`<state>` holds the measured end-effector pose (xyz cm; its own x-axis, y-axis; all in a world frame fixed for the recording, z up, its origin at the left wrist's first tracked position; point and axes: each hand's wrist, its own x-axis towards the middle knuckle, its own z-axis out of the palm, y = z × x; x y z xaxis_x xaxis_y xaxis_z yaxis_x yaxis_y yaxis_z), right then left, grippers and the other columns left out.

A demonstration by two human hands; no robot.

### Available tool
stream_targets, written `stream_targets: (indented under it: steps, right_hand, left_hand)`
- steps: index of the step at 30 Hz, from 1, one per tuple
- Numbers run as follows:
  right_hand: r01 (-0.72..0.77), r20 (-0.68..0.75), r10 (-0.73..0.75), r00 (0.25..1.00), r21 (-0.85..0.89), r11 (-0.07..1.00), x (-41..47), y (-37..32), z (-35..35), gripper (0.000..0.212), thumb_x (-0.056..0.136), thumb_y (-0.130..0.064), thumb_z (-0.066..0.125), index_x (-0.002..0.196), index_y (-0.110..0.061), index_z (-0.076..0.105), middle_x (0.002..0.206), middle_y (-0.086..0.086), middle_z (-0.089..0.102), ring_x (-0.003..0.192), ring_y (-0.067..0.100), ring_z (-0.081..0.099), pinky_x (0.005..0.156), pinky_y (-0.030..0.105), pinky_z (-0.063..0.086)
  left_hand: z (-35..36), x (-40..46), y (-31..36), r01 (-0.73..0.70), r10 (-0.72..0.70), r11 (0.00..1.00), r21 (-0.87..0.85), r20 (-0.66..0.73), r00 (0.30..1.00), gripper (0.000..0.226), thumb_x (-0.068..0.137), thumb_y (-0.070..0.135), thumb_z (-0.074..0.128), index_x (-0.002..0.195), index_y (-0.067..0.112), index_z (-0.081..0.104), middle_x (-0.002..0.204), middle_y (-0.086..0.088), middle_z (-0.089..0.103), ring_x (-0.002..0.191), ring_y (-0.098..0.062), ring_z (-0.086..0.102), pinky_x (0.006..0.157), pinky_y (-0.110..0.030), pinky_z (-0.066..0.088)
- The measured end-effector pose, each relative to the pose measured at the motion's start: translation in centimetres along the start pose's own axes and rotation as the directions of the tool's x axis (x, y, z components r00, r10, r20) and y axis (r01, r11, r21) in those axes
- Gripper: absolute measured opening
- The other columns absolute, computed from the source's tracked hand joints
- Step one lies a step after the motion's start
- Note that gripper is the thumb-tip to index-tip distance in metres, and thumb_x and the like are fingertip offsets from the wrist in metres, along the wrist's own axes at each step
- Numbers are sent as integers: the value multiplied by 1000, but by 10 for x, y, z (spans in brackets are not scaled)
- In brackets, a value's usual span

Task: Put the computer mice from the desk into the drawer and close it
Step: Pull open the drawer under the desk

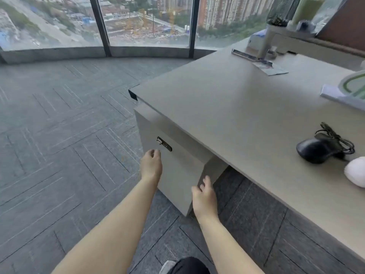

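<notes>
A black computer mouse (pixel 316 152) with a bundled cable lies on the beige desk (pixel 227 107) at the right. Just in front of it, at the frame's right edge, sits a white mouse (pixel 355 172). Under the desk's left end stands the drawer unit (pixel 181 171), its front shut, with a small dark lock (pixel 164 144) near its top. My left hand (pixel 151 165) reaches toward the front's upper left corner, just below the lock, fingers curled and empty. My right hand (pixel 204 196) touches the front's right edge with its fingers apart.
A monitor stand (pixel 265 44), papers (pixel 270 69) and a white-green object (pixel 353 86) occupy the desk's far and right parts. Grey carpet tiles (pixel 59 135) cover the floor up to a curved glass window wall (pixel 102 26). My knee and shoe (pixel 183 265) show at the bottom.
</notes>
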<state>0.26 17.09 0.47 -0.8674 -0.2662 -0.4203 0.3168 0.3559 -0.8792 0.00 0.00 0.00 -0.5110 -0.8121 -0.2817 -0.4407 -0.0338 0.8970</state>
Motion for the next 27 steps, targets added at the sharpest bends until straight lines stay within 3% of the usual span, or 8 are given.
stream_targets:
  steps: [3,7,11,14,16,18,23,27]
  right_hand:
    - [-13,-3,13,1000,104,995,14,0,5,63,95,-6,47,153,-14,24,152,7,41,138,19,42,107,32,39]
    - [13,-79,-4,997,114,993,24,1,9,46,88,-2,49,132,-15,53,125,4,66,110,16,65,95,34,53]
    - [30,-93,-24,995,68,997,22,1,8,49,83,0,47,129,-16,56,120,0,69,106,11,67,81,21,53]
    - [24,-82,-21,996,33,999,21,1,9,53,83,-1,45,132,-17,54,124,-1,67,111,11,65,76,14,52]
    - [21,-85,-20,996,11,1000,20,1,9,54,81,-3,45,132,-18,55,127,2,65,116,14,63,88,25,54]
    - [27,-69,-28,997,-22,999,13,3,9,51,82,-2,44,129,-16,58,125,2,67,118,15,62,95,32,53]
    - [102,26,-99,995,-121,987,-26,12,14,33,90,-4,50,113,-19,67,102,-9,73,92,-1,65,65,5,47]
    - [127,123,-106,987,-176,976,-58,27,29,32,91,-8,50,111,-19,72,102,-9,75,97,6,66,72,9,46]
  left_hand:
    - [13,28,7,154,-155,965,-212,13,988,28,91,32,40,76,13,54,78,-3,57,95,-32,64,80,-42,49]
    - [27,58,15,307,-309,851,-426,68,949,38,95,30,44,118,3,55,79,-4,58,84,-29,62,78,-41,54]
    - [31,76,10,373,-374,803,-466,93,923,35,92,25,52,121,5,57,109,-13,61,103,-31,63,73,-46,58]
    - [31,84,9,384,-378,802,-458,109,920,34,92,18,54,122,3,59,108,-14,56,80,-26,60,69,-47,59]
    - [31,85,8,368,-365,809,-459,99,926,33,91,15,52,119,-1,61,100,-13,53,69,-23,54,61,-43,59]
    - [24,78,5,343,-354,819,-459,66,933,30,90,12,50,114,-2,62,100,-16,55,80,-29,56,58,-41,58]
    - [-18,50,-18,326,-385,792,-517,-8,923,21,93,8,47,108,2,60,127,-25,59,96,-31,58,72,-47,58]
    - [-63,29,-45,323,-399,783,-532,-31,916,17,96,13,48,108,4,56,121,-17,58,103,-31,59,75,-47,58]
